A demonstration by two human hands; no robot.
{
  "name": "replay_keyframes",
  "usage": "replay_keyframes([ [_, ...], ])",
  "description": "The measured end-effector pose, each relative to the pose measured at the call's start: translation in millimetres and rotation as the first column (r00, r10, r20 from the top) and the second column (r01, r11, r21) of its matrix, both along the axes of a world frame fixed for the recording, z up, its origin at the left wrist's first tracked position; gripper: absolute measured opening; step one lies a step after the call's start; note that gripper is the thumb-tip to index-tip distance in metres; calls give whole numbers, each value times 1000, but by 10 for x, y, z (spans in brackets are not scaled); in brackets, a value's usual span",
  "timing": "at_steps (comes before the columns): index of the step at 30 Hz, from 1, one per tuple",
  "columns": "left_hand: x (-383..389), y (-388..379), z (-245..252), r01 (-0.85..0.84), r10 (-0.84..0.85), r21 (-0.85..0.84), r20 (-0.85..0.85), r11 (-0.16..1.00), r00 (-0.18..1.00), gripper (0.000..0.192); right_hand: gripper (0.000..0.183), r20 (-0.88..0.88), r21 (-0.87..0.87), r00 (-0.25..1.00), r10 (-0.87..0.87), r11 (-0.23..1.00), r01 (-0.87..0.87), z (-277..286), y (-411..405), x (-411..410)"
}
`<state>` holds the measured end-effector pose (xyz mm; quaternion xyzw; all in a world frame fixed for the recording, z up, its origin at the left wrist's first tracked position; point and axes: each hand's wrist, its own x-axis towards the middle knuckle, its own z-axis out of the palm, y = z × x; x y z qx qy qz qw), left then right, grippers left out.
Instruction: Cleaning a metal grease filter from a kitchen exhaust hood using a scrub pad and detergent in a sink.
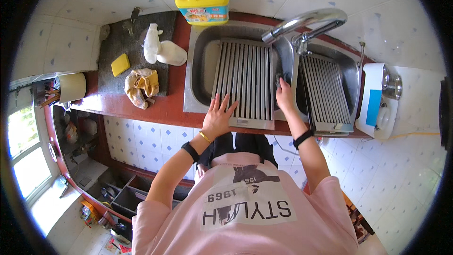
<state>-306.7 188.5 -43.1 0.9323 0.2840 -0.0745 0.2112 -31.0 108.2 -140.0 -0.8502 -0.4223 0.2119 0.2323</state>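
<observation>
A metal baffle filter (245, 78) with long parallel slats leans in the left basin of a steel double sink (190, 88), its lower end over the front rim. My left hand (218, 115) lies with fingers spread on the filter's lower left corner. Beside the filter's right edge, my right hand (285, 96) pinches a dark scouring pad (278, 78), probably steel wool and partly hidden by the fingers. A second baffle filter (325, 90) stands tilted in the right basin. The chrome faucet (308, 23) arches over the sink, its spout above the first filter's upper right corner.
Behind the sink stands a yellow detergent jug (203, 3) with a red pump. On a dark board (109, 53) at left are a white spray bottle (164, 49), a yellow sponge (120, 64) and a crumpled cloth (142, 85). A white appliance (371, 102) borders the sink's right side.
</observation>
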Motion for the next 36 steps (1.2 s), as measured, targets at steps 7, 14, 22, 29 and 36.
replay_keyframes([
  [7,-32,-32,-71,-5,4,51,24,999,1000,79,72,-501,-268,830,-247,956,122,-239,131,54],
  [14,-39,-47,-85,6,-10,112,26,994,1000,82,82,-529,-371,814,-240,928,32,-29,323,19],
  [22,-22,-47,-44,-13,12,29,35,999,999,89,76,-386,-448,875,-292,888,99,-67,452,-75],
  [29,-28,-45,-63,6,-5,54,-28,999,1000,85,75,-408,-477,869,-278,877,57,-9,467,-57],
  [36,-41,-53,-67,19,-18,87,-8,996,1000,80,76,-451,-401,889,-82,908,-120,-18,371,0],
])
